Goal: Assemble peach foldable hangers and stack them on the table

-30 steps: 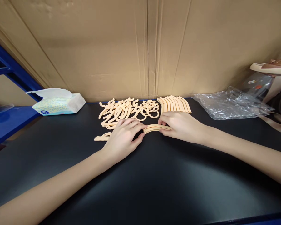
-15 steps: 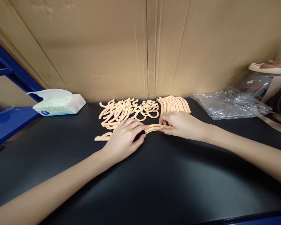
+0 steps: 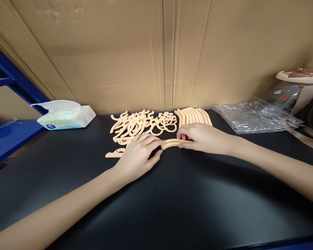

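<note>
1. Head view: two curved wooden strips point(image 3: 170, 141) lie together between the person's hands, over the black table point(image 3: 156, 208).
2. Right hand point(image 3: 198, 138) pinches their right end between thumb and fingers.
3. Left hand point(image 3: 137, 152) is at their left end, thumb and forefinger parted; from here I can't tell whether it grips.
4. Beyond the hands sit a loose wooden pile point(image 3: 135, 123) and a neat row point(image 3: 193, 116).

Bare forearms point(image 3: 80, 201), bare hands point(image 3: 135, 152), slender fingers point(image 3: 156, 143).
</note>
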`<action>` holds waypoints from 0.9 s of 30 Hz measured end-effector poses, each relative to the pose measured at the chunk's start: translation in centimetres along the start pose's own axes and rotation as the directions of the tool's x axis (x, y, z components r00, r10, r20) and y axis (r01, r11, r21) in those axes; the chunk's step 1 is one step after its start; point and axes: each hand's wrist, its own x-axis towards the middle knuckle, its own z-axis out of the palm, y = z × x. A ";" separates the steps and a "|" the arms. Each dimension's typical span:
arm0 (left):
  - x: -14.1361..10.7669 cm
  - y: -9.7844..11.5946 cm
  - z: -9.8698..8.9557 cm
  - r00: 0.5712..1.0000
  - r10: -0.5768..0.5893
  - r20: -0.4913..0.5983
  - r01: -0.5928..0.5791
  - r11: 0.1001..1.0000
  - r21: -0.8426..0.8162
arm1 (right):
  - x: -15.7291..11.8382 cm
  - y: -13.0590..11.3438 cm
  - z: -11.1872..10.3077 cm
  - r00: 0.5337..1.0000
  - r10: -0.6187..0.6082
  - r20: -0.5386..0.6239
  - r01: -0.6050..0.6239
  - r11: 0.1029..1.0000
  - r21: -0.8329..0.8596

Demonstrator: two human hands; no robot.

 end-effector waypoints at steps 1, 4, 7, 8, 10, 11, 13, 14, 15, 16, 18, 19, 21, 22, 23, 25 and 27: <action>0.0 0.0 0.0 1.000 -0.002 0.001 0.002 1.000 -0.001 | 0.0 0.0 -0.1 1.000 -0.001 -0.001 0.001 1.000 -0.001; 0.0 0.0 0.1 1.000 -0.016 0.010 0.016 1.000 -0.008 | 0.2 0.1 -0.4 0.999 -0.003 -0.051 0.003 1.000 -0.013; 0.0 0.0 0.1 1.000 -0.027 0.010 0.027 1.000 -0.013 | 1.1 0.2 -0.3 0.987 -0.018 -0.157 0.005 0.996 -0.086; 0.0 0.1 0.1 1.000 -0.026 0.008 0.026 1.000 -0.014 | 1.5 0.3 -0.2 0.982 -0.023 -0.185 -0.001 0.992 -0.130; 0.0 0.1 0.1 1.000 -0.023 0.005 0.023 1.000 -0.016 | 2.6 0.6 0.0 0.977 -0.028 -0.210 -0.022 0.972 -0.233; 0.0 0.0 0.1 1.000 -0.022 0.005 0.022 1.000 -0.017 | 3.2 0.7 0.2 0.977 -0.019 -0.212 -0.038 0.965 -0.259; 0.0 0.0 0.1 1.000 -0.022 0.005 0.022 1.000 -0.017 | 4.2 0.9 0.4 0.978 -0.013 -0.207 -0.042 0.964 -0.261; 0.0 0.0 0.1 1.000 -0.020 0.004 0.020 1.000 -0.017 | 4.7 1.0 0.5 0.978 -0.006 -0.208 -0.049 0.965 -0.258; 0.0 0.0 0.1 1.000 -0.019 0.002 0.019 1.000 -0.017 | 5.1 1.0 0.6 0.978 0.001 -0.207 -0.054 0.966 -0.253; 0.0 0.0 0.0 1.000 -0.017 -0.001 0.017 1.000 -0.017 | 5.4 1.0 0.7 0.978 0.007 -0.206 -0.058 0.967 -0.246; -0.1 0.0 0.0 1.000 -0.006 -0.013 0.006 1.000 -0.011 | 5.9 1.0 1.0 0.979 0.018 -0.202 -0.065 0.971 -0.229; -0.1 0.0 0.1 1.000 0.007 -0.019 -0.007 1.000 -0.007 | 6.1 1.0 1.2 0.980 0.022 -0.197 -0.066 0.974 -0.219; -0.1 0.0 0.1 0.999 0.046 -0.021 -0.046 0.999 0.003 | 6.4 0.9 1.5 0.982 0.023 -0.190 -0.061 0.978 -0.200; -0.2 -0.1 0.2 0.997 0.069 -0.018 -0.069 0.998 0.008 | 6.5 0.8 1.6 0.982 0.021 -0.189 -0.058 0.980 -0.191; -0.2 -0.1 0.2 0.996 0.087 -0.017 -0.087 0.996 0.012 | 6.5 0.7 1.6 0.982 0.018 -0.189 -0.054 0.982 -0.183; -0.2 -0.1 0.2 0.992 0.121 -0.030 -0.121 0.992 0.024 | 6.5 0.5 1.5 0.979 0.017 -0.203 -0.051 0.985 -0.167; -0.3 0.1 0.2 0.982 0.176 -0.065 -0.173 0.984 0.049 | 6.3 0.3 1.2 0.973 0.021 -0.231 -0.056 0.988 -0.145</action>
